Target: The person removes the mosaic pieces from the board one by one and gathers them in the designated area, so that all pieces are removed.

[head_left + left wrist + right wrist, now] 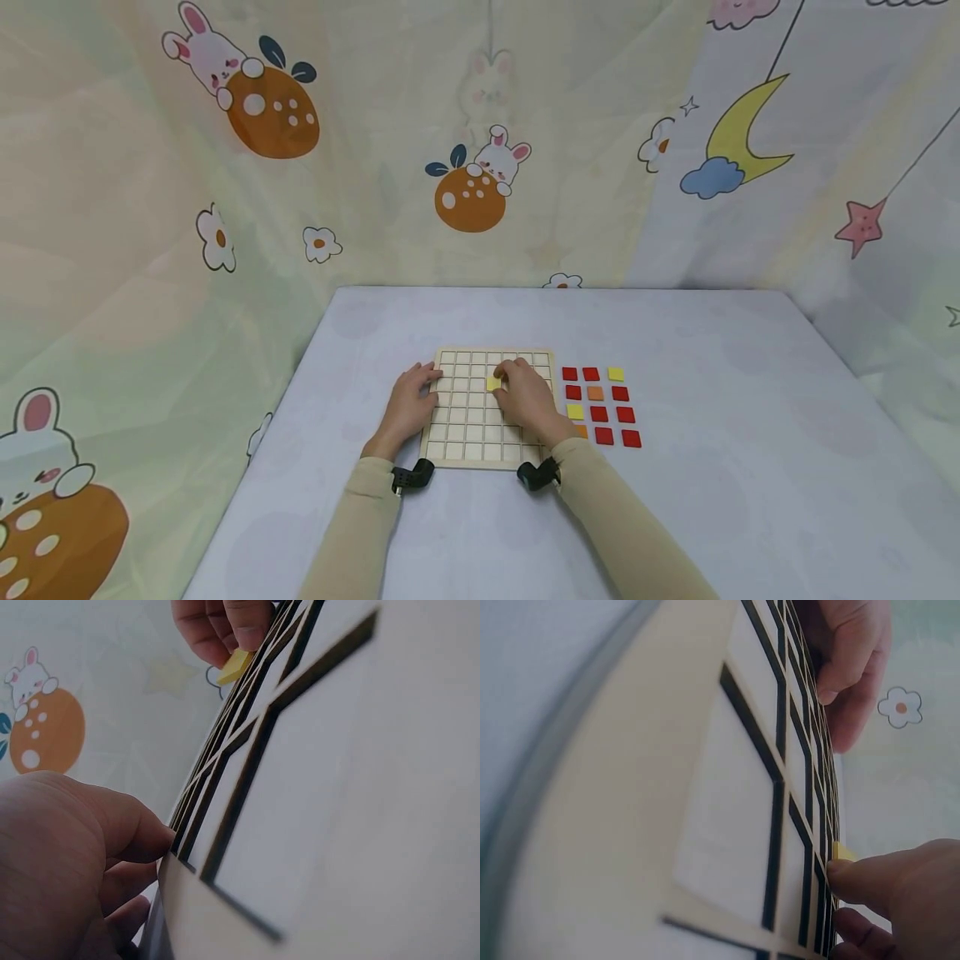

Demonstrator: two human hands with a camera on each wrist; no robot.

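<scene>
A pale wooden grid board [467, 437] with square cells lies flat on the table. At its left edge my left hand [408, 402] rests, with thumb and forefinger touching the frame; in the left wrist view this hand [67, 855] sits low beside the frame. Over the upper right cells, my right hand [525, 396] pinches a small yellow square tile [492, 384] between thumb and fingers. The left wrist view shows that yellow tile [235, 667] tilted at the board's surface. Seen from the right wrist, the right thumb [862, 881] partly hides it.
Right of the board lie rows of loose square tiles: several red ones [598, 413], yellow ones [616, 374] and orange ones [595, 393]. My right forearm partly covers the nearest orange tile. A pale cloth covers the table [720, 467], and a printed curtain [375, 167] hangs behind.
</scene>
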